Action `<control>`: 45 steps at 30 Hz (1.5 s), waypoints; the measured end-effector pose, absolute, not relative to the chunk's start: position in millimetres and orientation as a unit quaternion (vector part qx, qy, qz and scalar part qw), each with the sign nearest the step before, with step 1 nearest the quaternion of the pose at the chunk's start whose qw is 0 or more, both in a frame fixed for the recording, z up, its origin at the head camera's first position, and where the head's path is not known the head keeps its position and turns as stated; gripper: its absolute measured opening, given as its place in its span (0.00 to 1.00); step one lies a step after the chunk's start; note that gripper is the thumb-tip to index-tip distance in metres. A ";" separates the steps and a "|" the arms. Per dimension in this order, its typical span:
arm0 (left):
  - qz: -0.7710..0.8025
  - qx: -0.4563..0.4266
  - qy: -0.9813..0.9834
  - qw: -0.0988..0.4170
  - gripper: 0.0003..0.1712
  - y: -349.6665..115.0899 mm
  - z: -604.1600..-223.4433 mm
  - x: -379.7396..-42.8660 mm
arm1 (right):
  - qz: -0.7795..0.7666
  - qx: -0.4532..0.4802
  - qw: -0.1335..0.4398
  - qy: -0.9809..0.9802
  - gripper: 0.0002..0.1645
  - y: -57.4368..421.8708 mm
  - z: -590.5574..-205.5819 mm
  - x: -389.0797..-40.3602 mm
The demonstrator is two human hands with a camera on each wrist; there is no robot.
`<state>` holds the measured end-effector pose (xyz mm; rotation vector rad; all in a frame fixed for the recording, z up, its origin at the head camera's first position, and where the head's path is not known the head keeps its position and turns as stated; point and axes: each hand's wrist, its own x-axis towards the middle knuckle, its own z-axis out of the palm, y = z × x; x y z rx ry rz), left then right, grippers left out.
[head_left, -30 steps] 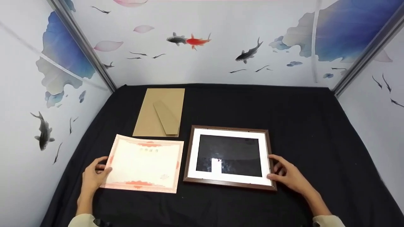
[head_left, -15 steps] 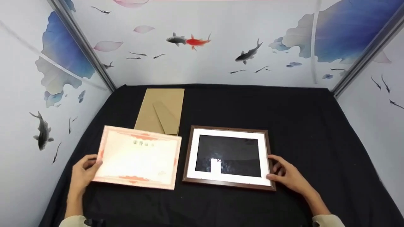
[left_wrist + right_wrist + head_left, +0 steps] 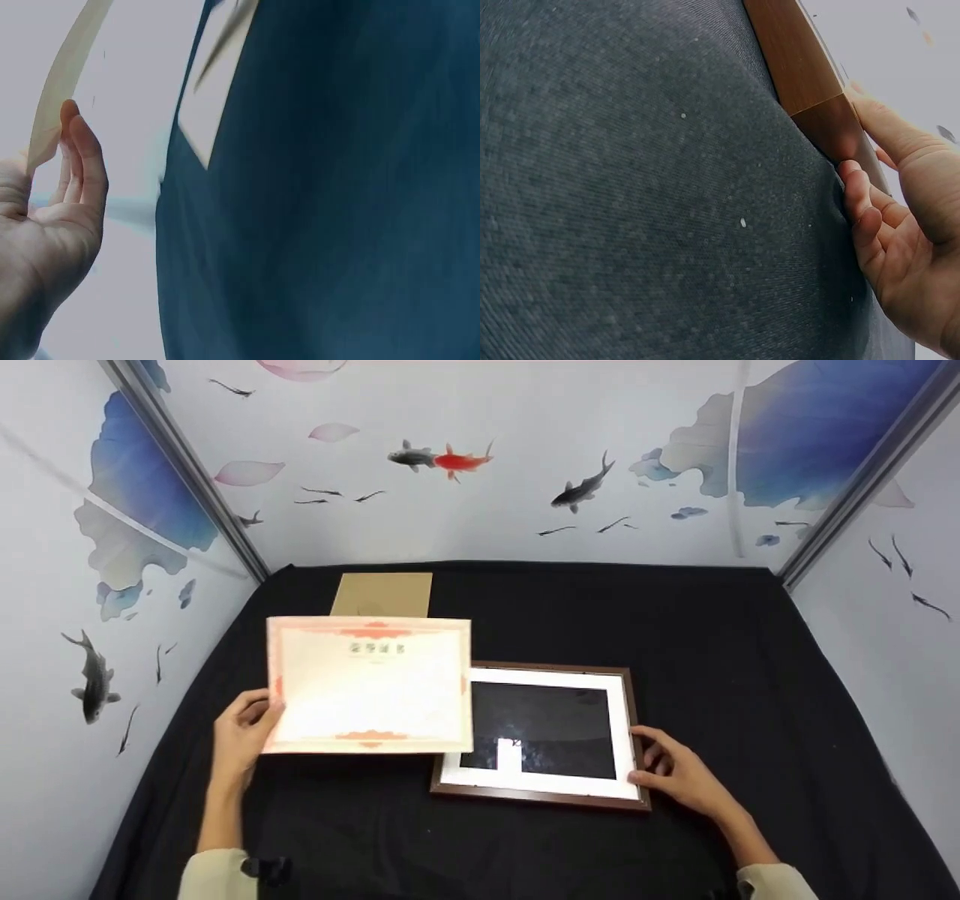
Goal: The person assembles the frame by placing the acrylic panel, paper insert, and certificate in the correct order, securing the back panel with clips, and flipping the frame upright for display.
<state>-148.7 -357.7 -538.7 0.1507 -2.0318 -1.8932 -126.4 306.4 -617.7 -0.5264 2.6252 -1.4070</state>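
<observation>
My left hand (image 3: 241,739) pinches the left edge of a certificate (image 3: 375,690), a pale sheet with a pink and red border, between thumb and fingers. The sheet is raised above the table and covers the upper left part of a picture frame (image 3: 540,796). This brown wooden frame lies flat, with a white mat around a dark, reflective middle. At its right side my right hand (image 3: 679,769) grips the edge, thumb on the near part. The right wrist view shows the frame's corner (image 3: 829,124) against the curled fingers.
Behind the certificate lies a brown backing board (image 3: 382,594), mostly hidden by the sheet. Black cloth (image 3: 720,645) covers the table. White panels printed with fish and leaves (image 3: 517,405) enclose the back and sides.
My left hand lifted the certificate, first leftward, then up and right until it overlaps the frame and covers more of the backing board. My right hand and the frame stayed in place.
</observation>
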 end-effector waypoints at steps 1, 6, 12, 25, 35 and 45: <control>-0.675 0.040 -0.715 0.177 0.15 -348.6 -537.7 -152.3 | -0.464 -0.174 0.059 0.866 0.41 306.1 -618.3 -126.7; -0.697 -0.008 -0.698 0.163 0.13 -301.7 -532.8 -170.2 | -0.465 -0.181 0.058 0.864 0.41 305.8 -620.0 -127.8; -0.724 -0.034 -0.675 0.137 0.12 -253.8 -534.8 -180.1 | -0.463 -0.185 0.056 0.865 0.41 306.1 -620.1 -129.1; -0.775 -0.038 -0.627 0.074 0.07 -189.2 -545.4 -180.9 | -0.484 -0.207 0.075 0.847 0.34 312.6 -612.6 -134.2; -0.802 -0.054 -0.593 0.039 0.09 -152.0 -552.0 -176.9 | -0.653 -0.073 0.007 0.754 0.19 305.0 -581.2 -143.5; -0.791 -0.079 -0.606 0.018 0.12 -128.0 -565.7 -175.7 | -0.733 -0.028 -0.033 0.679 0.20 289.4 -547.9 -172.2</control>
